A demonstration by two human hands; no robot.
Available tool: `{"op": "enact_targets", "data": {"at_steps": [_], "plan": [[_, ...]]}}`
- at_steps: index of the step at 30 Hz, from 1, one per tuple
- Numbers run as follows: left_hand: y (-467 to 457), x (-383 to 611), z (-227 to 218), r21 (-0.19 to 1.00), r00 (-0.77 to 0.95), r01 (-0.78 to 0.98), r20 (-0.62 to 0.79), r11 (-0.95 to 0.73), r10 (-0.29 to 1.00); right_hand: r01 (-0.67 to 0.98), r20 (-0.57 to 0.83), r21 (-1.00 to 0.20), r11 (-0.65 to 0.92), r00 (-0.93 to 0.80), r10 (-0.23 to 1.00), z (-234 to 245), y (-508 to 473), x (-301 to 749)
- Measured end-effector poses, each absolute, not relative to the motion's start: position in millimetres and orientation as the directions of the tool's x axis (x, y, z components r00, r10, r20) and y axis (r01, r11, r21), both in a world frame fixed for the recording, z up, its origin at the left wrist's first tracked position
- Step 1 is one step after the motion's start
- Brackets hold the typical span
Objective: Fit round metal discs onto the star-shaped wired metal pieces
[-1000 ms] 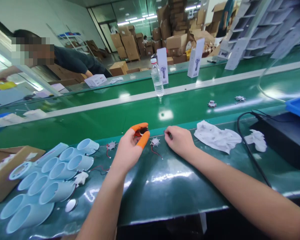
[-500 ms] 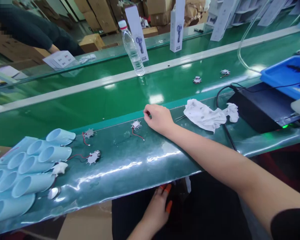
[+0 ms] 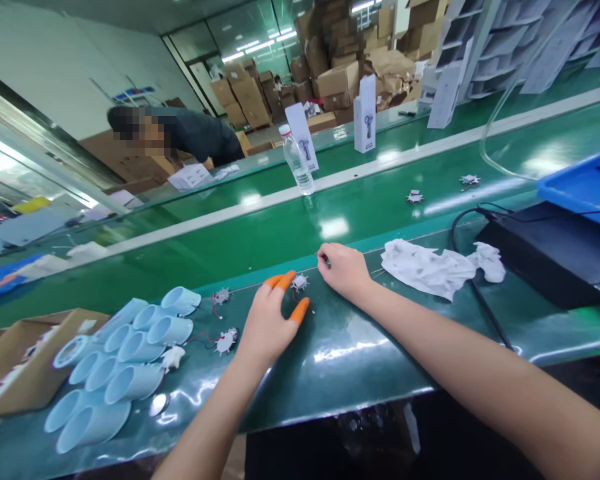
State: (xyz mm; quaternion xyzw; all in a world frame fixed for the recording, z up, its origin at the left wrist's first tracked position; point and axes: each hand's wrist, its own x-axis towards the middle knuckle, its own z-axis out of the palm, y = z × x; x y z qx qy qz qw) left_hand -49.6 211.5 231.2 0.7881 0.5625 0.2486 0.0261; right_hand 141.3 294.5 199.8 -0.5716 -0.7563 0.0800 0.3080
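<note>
**A:** What are we looking at between the hands?

**B:** We see a small star-shaped circuit board (image 3: 300, 283) with a thin red wire (image 3: 295, 296), lying on the dark green surface (image 3: 365, 373) near the middle of the frame. It sits between the left hand (image 3: 267, 321) and the right hand (image 3: 343, 271), just beside the orange finger cots (image 3: 301, 310) of the left.

**A:** And the hands themselves?

**B:** The left is open, fingers spread around the board, gripping nothing. The right is curled at the surface's edge, thumb and forefinger drawn together. We cannot tell whether they pinch anything (the spot is too small).

**A:** What else is about?

**B:** Two more star boards (image 3: 225, 341) lie to the left, beside a heap of pale blue plastic tubes (image 3: 133, 383) and a cardboard box (image 3: 25, 363) at lower left. To the right there's crumpled white paper (image 3: 430, 269) — then a black cable (image 3: 480, 297), a black case (image 3: 545, 257) and a blue tray (image 3: 585, 187).

**A:** Further up?

**B:** A water bottle (image 3: 297, 161) stands on the belt's far side, and a co-worker (image 3: 195, 135) leans over at upper left.
</note>
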Motion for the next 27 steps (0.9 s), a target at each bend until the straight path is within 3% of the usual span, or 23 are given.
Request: {"op": "enact_targets", "data": {"at_steps": [6,14,19,23,27], "plan": [[297.4,-54.3,228.4,0.311,0.322,0.897,0.026,-0.314,0.946,0.827,0.397,-0.450,0.337,-0.153,0.905,201.0,294.0,140.7],[381.0,-92.5,250.1,0.194,0.050,0.979,0.073,-0.063,0.996,0.819,0.403,-0.465,0.337,-0.143,0.904,198.3,294.0,140.4],[349.1,-165.8,268.0,0.037,-0.080,0.996,-0.011,0.080,0.997,0.814,0.419,-0.461,0.353,-0.151,0.896,196.9,293.6,139.2],[300.2,-203.1,262.7,-0.033,-0.081,0.996,-0.095,0.079,0.992,0.805,0.422,-0.470,0.363,-0.156,0.893,196.4,292.4,137.8],[277.2,-205.9,248.3,-0.027,-0.035,0.999,-0.065,0.034,0.997,0.798,0.441,-0.481,0.364,-0.139,0.887,196.0,292.6,138.3]]}}
